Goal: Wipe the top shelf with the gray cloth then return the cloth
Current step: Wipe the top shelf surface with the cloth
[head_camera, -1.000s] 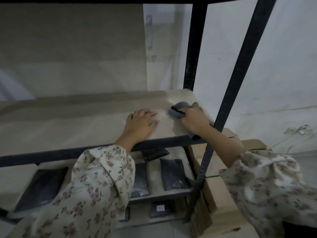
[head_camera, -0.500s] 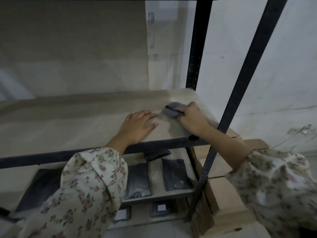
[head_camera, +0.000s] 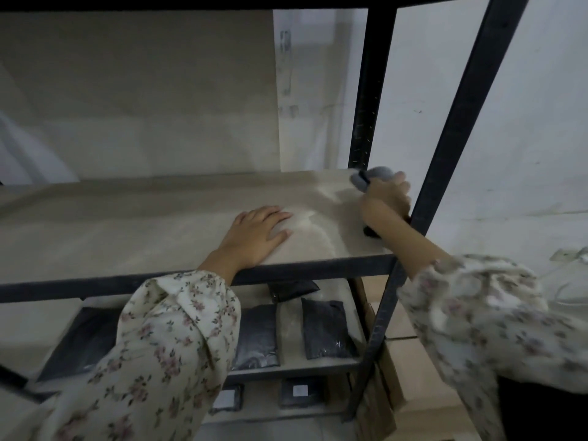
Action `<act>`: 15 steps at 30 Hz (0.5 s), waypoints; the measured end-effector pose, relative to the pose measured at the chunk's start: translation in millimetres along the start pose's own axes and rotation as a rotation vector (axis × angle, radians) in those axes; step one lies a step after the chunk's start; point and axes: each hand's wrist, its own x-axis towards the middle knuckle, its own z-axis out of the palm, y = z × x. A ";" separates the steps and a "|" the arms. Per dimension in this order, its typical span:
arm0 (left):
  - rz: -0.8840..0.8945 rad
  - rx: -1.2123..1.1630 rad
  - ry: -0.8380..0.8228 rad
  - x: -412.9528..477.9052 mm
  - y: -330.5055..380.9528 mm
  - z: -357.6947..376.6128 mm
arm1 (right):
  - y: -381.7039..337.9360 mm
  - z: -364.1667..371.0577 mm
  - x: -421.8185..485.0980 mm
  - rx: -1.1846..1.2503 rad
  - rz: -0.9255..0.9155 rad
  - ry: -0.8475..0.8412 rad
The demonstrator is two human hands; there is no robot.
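Since half a second ago the right hand (head_camera: 386,198) has carried the cloth (head_camera: 370,178) away from the left hand (head_camera: 257,235) to the shelf's (head_camera: 127,224) far right corner, just beside the rear post (head_camera: 366,90). Its grip is clamped on the cloth, which is pressed to the board. The left hand stays where it was near the front edge, its grip apart, with the fingers flat on the shelf. The front post (head_camera: 445,173) crosses the right forearm. Dark packets (head_camera: 324,329) lie on the lower shelf (head_camera: 288,316), and boxes (head_camera: 401,326) stand to its right.
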 end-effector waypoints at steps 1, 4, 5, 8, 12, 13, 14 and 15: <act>-0.006 -0.002 -0.001 0.1 0.5 0.1 | -0.7 2.1 3.2 -0.106 0.076 0.026; -0.023 -0.015 0.003 2.3 3.2 0.3 | -0.6 22.1 -1.1 -0.245 0.070 0.016; -0.028 -0.024 0.007 5.1 3.4 0.0 | -3.0 26.9 -6.2 -0.246 -0.019 -0.023; -0.021 -0.032 0.000 17.1 3.2 0.8 | -11.3 26.8 -18.3 -0.210 -0.397 -0.331; 0.008 -0.049 -0.033 34.5 -2.2 0.7 | -7.5 25.5 20.3 0.065 0.033 0.047; 0.011 -0.060 -0.046 38.3 -4.8 0.4 | -3.9 26.0 28.2 -0.034 0.091 0.129; 0.013 -0.070 -0.063 42.1 -7.7 -0.2 | -2.3 28.2 33.0 -0.161 0.073 0.123; 0.018 -0.077 -0.078 45.6 -10.6 -0.8 | -0.4 33.6 37.6 -0.227 0.027 0.084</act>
